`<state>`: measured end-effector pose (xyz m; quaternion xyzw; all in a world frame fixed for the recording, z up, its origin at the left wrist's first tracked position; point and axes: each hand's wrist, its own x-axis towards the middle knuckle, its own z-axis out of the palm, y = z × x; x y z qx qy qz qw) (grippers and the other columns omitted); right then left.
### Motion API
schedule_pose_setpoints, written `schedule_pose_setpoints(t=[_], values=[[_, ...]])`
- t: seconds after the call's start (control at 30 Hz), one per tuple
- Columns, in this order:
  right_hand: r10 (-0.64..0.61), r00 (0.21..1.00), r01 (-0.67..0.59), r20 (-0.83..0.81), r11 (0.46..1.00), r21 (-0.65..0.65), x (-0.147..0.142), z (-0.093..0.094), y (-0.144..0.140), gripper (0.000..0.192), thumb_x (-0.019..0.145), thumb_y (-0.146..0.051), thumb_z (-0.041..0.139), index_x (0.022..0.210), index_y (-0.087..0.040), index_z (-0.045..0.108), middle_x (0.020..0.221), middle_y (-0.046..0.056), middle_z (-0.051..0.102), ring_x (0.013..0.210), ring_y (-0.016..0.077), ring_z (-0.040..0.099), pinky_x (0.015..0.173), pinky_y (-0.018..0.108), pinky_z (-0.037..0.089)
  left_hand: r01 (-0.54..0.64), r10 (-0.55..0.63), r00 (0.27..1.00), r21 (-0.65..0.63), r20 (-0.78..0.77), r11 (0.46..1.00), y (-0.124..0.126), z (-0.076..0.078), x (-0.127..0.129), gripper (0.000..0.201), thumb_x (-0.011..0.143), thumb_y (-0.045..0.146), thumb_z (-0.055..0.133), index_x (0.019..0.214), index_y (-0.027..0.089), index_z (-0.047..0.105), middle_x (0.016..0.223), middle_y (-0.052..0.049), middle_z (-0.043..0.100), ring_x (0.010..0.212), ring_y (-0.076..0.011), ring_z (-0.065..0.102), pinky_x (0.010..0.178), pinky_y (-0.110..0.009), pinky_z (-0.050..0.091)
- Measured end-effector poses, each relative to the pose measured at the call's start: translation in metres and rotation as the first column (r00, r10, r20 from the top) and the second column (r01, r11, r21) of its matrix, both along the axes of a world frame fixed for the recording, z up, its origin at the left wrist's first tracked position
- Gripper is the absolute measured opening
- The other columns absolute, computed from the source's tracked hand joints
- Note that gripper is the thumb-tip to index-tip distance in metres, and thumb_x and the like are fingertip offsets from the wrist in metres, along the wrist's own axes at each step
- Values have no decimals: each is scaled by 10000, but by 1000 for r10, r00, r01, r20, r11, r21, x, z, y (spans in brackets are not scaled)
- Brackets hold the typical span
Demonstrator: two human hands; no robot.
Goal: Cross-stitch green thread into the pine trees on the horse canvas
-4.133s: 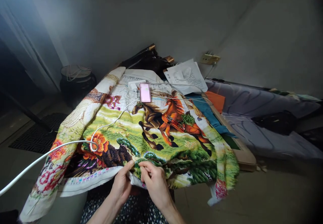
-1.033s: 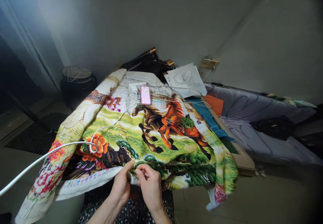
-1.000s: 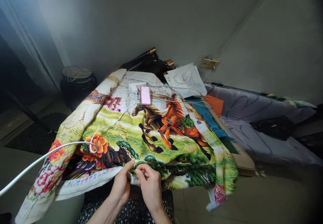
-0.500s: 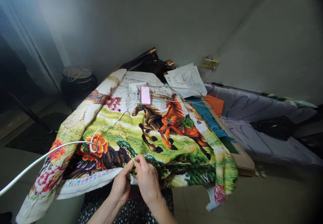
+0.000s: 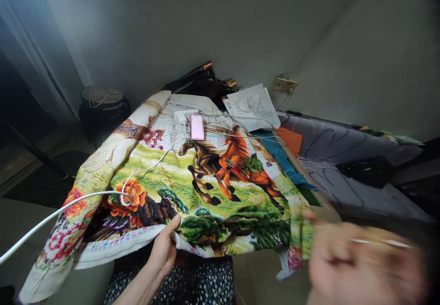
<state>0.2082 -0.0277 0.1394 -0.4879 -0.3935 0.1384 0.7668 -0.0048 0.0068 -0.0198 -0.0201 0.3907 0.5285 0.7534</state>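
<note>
A large cross-stitch cloth (image 5: 165,167) with running horses and flowers is spread before me, its left side rolled up. My left hand (image 5: 165,245) pinches the cloth's front edge, thumb on top and fingers underneath. Far to the right and close to the camera is my right hand (image 5: 364,264), off the cloth. It looks curled but is smeared by motion; a thin pale streak crosses it, and whether it holds anything does not show. A tangle of green thread (image 5: 253,165) lies on the orange horse, beside small red-handled scissors (image 5: 233,165).
A phone (image 5: 197,127) lies at the cloth's top, and a white cable (image 5: 62,211) loops over the left part. White paper packets (image 5: 252,108) and teal fabric (image 5: 285,158) lie at the back right. A black stool (image 5: 103,110) stands left.
My right hand has left the cloth's front edge, where it was beside my left hand, and swung far right towards the camera. My left hand stays at the edge.
</note>
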Motion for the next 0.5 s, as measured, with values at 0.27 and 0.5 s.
schedule_pose_setpoints(t=[0.27,0.5], values=[[640,757,-386,128,597,-703,-99,-124,11,201,885,-273,508,893,-187,689,527,-29,544,464,120,494,439,213,374,38,-38,999,7,-10,999,-1,2,-2,175,643,265,785,744,135,727,707,-59,749,757,-242,698,793,-359,532],[609,742,-275,279,657,-702,-104,-128,17,275,878,-275,489,877,-180,747,498,-7,598,415,132,509,415,215,383,12,-12,1000,0,-6,1000,0,3,-2,188,595,248,820,706,131,723,654,-27,729,632,-194,664,714,-321,536]])
